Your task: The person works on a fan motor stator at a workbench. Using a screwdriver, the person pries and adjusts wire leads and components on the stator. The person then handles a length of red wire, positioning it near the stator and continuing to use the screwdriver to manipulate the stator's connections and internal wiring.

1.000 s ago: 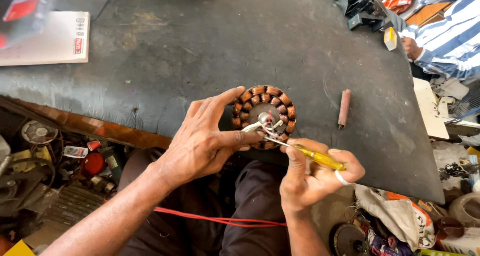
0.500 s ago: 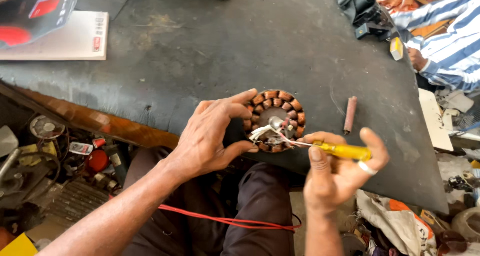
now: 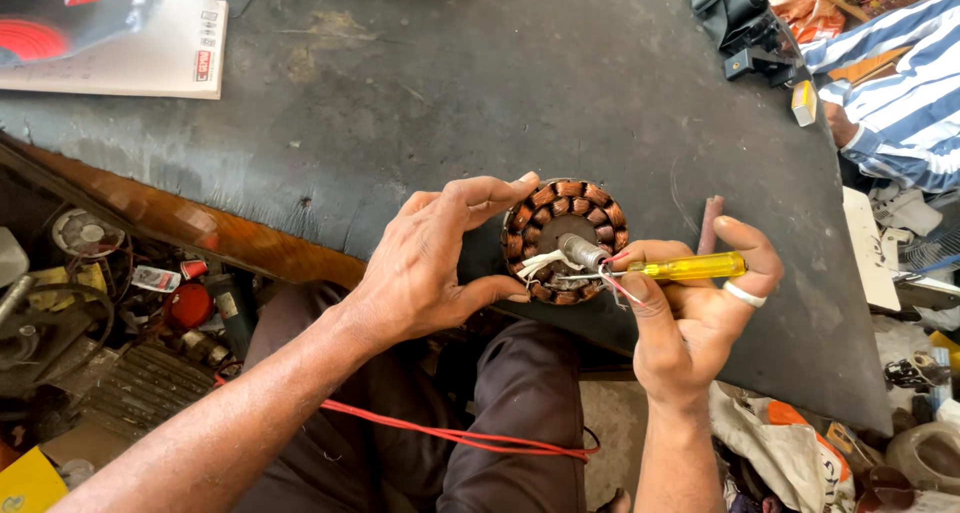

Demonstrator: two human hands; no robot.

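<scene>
A round motor stator [image 3: 565,239] with copper windings and a short metal shaft rests on the near edge of the dark worktable [image 3: 480,103]. My left hand [image 3: 440,263] grips its left rim between thumb and fingers. My right hand [image 3: 695,308] holds a small yellow-handled screwdriver [image 3: 690,267], its tip lying against the shaft by the white and red wires at the stator's front.
A reddish-brown tube [image 3: 709,223] lies on the table just right of the stator. A white box [image 3: 130,58] sits far left. Another person in a striped sleeve [image 3: 900,93] is at the right. Black parts [image 3: 750,28] lie far right. Clutter fills the floor left.
The stator and both hands sit slightly further right in view. My right hand has turned palm-up, with the screwdriver now level and its tip at the shaft.
</scene>
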